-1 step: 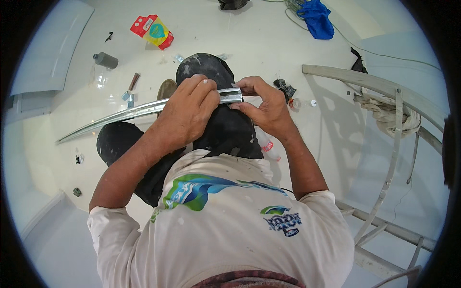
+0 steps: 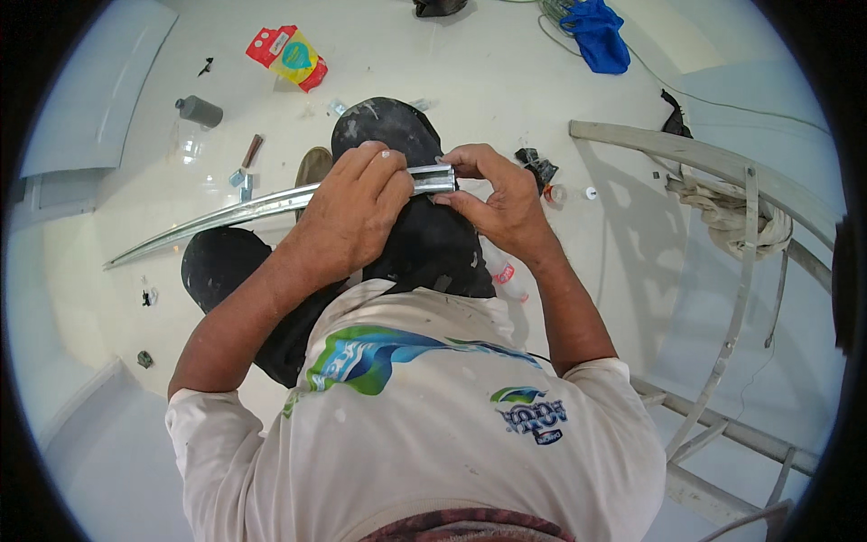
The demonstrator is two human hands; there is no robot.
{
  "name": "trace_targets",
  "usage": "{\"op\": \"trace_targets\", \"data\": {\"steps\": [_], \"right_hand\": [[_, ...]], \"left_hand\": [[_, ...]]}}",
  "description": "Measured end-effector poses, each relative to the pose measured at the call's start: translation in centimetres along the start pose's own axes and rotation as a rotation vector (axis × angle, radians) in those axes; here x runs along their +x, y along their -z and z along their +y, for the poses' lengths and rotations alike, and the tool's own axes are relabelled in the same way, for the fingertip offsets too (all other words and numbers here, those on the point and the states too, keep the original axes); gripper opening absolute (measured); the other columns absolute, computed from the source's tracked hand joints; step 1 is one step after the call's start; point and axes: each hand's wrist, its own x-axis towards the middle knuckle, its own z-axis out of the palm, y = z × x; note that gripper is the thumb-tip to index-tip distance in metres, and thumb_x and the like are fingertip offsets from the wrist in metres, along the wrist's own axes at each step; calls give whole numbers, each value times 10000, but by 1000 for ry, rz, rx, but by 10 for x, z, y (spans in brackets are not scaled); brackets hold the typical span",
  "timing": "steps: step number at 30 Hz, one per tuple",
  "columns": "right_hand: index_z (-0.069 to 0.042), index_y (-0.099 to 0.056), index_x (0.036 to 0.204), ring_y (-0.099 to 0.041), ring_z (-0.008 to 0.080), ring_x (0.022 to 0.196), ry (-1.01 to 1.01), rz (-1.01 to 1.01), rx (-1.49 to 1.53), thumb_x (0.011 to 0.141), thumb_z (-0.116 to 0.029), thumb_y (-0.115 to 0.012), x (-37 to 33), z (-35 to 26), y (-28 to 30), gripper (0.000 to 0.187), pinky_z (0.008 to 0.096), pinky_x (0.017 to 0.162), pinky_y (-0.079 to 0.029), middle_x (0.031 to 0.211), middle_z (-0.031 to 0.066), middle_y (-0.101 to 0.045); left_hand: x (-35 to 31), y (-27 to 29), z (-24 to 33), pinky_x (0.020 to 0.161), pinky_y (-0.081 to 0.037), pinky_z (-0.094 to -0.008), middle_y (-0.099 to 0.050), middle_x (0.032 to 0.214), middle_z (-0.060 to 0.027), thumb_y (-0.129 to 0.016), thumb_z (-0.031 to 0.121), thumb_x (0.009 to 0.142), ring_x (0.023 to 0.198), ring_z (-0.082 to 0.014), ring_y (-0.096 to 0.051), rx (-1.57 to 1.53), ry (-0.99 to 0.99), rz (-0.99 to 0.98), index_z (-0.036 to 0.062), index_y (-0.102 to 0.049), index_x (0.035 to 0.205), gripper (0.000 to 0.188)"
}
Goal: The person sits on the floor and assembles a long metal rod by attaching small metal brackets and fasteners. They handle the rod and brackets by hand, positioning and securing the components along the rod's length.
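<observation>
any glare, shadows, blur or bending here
In the head view, the lens seems to bow the metal frame; glare dots the floor near the grey bottle; shadow falls beside the frame; left hand and right hand look unblurred.

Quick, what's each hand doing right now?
Left hand: closed over the long, silvery metal channel.
Right hand: holding the channel's end between thumb and fingers.

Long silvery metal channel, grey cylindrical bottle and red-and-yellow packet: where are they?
Metal channel (image 2: pixel 262 207): head view, on its exposed long side.
Grey bottle (image 2: pixel 200 112): head view, on its body.
Red-and-yellow packet (image 2: pixel 291 58): head view, on its front.
</observation>
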Motion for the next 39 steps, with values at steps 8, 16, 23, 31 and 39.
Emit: {"op": "trace_targets", "data": {"steps": [8,16,23,31,39], "right_hand": [[-29,-803,1287,-804,293,1134,52,96,28,877,-105,-969,3,11,-8,448,407,1012,-631,1267,164,-833],[-35,-776,1352,-791,262,1181,-10,22,51,877,-85,-963,5,5,4,513,404,1078,-608,1281,148,-827],[-69,-742,1326,-755,277,1095,181,213,-101,837,-67,-960,3,-18,3,535,408,972,-612,1174,113,-804],[-58,-754,1234,-731,328,1041,335,253,-235,896,-33,-903,-7,-22,-13,370,440,921,-573,1151,136,-795],[-13,-744,1114,-724,352,935,37,278,-82,1049,-3,-726,-28,-32,-19,68,460,840,-564,1046,164,-764]], "left_hand": [[-55,-32,12,1038,-553,-546,-673,1181,-216,-725,67,945,1170,-416,-669,-6,23,-9,-36,-708,1151,232],[-55,-5,16,900,-589,-505,-728,1056,-145,-858,11,907,973,-357,-718,-243,294,296,33,-749,1034,169],[-32,-28,4,928,-601,-483,-778,1175,-110,-906,17,882,1073,-350,-736,-248,251,325,59,-746,1224,380],[-17,-56,-3,888,-631,-454,-753,1133,-104,-807,13,816,1062,-318,-737,-106,-74,472,39,-742,1230,419],[-16,-39,25,849,-628,-447,-775,1086,-137,-862,-117,841,985,-328,-753,-343,13,397,28,-767,1133,340]]}}
